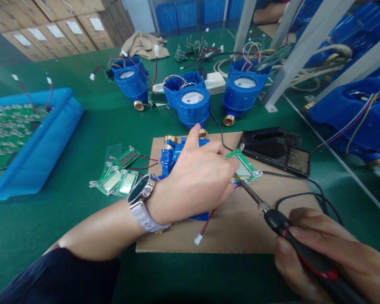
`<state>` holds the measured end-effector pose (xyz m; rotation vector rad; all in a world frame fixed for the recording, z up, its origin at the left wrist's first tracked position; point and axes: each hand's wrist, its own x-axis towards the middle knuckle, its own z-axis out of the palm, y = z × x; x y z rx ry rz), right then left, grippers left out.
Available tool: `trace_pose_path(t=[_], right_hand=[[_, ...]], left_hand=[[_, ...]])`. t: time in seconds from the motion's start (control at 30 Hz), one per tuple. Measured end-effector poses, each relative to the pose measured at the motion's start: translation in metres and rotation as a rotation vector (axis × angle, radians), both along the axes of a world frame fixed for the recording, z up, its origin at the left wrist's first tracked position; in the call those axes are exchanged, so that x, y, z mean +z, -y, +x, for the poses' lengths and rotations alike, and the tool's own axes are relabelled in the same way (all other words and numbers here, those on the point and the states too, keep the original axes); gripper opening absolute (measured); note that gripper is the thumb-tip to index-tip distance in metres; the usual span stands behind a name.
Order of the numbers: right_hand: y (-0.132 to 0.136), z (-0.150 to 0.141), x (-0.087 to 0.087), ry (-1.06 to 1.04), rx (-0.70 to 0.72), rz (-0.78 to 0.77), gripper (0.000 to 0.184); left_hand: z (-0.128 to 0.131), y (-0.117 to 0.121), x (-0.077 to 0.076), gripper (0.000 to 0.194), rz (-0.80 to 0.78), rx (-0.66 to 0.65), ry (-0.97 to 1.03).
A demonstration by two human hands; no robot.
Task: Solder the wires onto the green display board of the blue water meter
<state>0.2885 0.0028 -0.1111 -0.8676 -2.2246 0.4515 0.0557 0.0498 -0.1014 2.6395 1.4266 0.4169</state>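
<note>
The green surface [66,207] extends across the view and bears the parts; behind its far left edge stands a stack of labelled cartons [72,36], their contents not visible. At left, the blue tray [58,145] contains many green boards [11,131], with two thin leads ending in white plugs rising above its far side. In front of the person, a brown cardboard sheet [250,232] lies flat, bearing the partly hidden blue meter body [179,154] beneath the left hand. Three upright blue meters [193,114] stand beyond the sheet, each with a round dial. The left hand [199,177], its index finger extended toward the middle meter, is otherwise curled and narrow, its fingertips on the left edge of the display board [246,168], which is tilted above the sheet. The right hand [329,249] is closed around the handle of the soldering iron [274,219]; the iron's tip meets the lower edge of the display board, where thin wires show. The black iron stand [266,147] rests across the sheet's far right corner, a sponge in its tray. Several loose display boards [126,182] overlap left of the meter body. The smallest part, a white connector [198,239], ends a red-and-black lead near the sheet's front edge.
</note>
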Motion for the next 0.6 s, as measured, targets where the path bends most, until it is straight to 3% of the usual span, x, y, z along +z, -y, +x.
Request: trace_pose_path(t=[0.13, 0.6], right_hand=[[-0.0061, -0.0029, 0.0008, 0.015, 0.017, 0.087, 0.017], [-0.0042, 0.0005, -0.0020, 0.017, 0.052, 0.018, 0.017]], left_hand=[[0.0003, 0.0000, 0.0007, 0.013, -0.003, 0.001, -0.004], [0.0005, 0.0009, -0.0012, 0.013, 0.019, 0.006, 0.013]])
